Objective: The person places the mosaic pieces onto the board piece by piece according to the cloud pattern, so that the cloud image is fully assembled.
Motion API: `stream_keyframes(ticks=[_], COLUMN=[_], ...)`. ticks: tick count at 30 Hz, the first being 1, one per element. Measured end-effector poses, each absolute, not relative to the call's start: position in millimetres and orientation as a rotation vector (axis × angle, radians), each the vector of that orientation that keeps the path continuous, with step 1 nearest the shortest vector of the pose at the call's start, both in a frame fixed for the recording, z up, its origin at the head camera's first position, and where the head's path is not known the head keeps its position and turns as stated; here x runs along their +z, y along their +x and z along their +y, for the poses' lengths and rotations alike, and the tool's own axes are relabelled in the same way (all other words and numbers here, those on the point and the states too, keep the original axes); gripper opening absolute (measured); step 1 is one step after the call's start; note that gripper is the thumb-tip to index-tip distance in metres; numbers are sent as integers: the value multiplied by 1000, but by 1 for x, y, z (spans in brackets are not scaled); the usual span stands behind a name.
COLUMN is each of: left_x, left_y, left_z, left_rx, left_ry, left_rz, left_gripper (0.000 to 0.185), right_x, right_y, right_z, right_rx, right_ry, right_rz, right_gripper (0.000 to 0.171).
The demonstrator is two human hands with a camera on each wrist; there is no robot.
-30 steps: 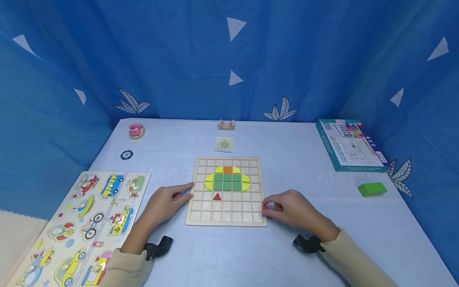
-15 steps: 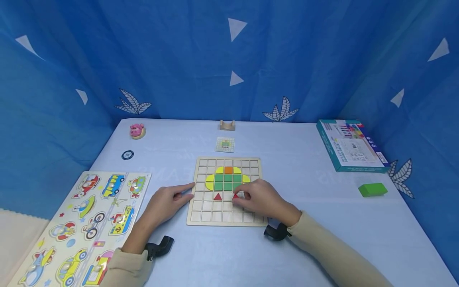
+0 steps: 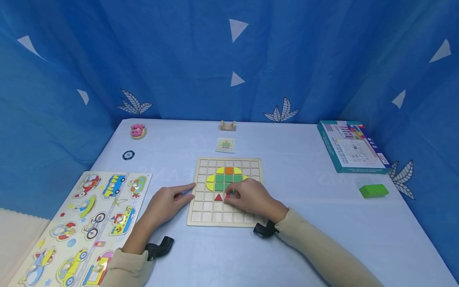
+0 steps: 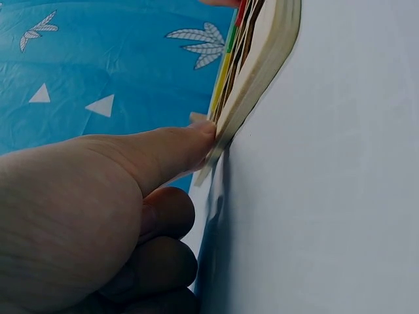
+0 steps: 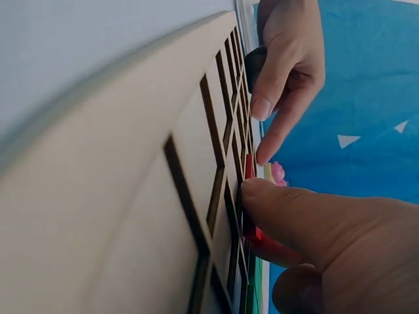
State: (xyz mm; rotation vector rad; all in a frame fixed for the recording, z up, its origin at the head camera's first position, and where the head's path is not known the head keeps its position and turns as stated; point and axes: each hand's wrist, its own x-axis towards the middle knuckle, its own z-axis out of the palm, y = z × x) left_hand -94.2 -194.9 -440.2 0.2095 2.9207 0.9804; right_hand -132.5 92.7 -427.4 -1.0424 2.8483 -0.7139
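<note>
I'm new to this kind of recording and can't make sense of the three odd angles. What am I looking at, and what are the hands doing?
One person wears three cameras: one on the head looking down, and one on each wrist, hence the tilted close-ups. On the pale table lies a wooden grid board with coloured tiles. The left hand rests on the table, its forefinger touching the board's left edge. The right hand pinches a red piece over the board, beside a red triangle already laid. Around it: a vehicle puzzle, a teal box and a green block.

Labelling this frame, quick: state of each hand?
Left hand: open, index fingertip against the left edge of the grid board.
Right hand: pinching a red triangle piece over the grid board.
</note>
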Motion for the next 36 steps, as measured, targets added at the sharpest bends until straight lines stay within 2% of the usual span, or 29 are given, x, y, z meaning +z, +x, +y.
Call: stream_keyframes(ticks=[15, 20, 26, 36], left_x=[-439, -439, -438, -441], left_y=[-94, -94, -94, -94], left_z=[-196, -196, -196, -196], left_rx=[989, 987, 995, 997], left_ry=[226, 227, 230, 225], left_rz=[2935, 2934, 2924, 2920], left_gripper=[42, 42, 42, 42], right_x=[-422, -416, -402, -402], right_y=[-133, -131, -124, -112], right_z=[102, 113, 141, 202], right_rx=[-733, -731, -763, -730], right_ry=[-1096, -1017, -878, -838], right_rz=[2815, 2827, 2827, 2705], right_gripper=[13, 13, 14, 23])
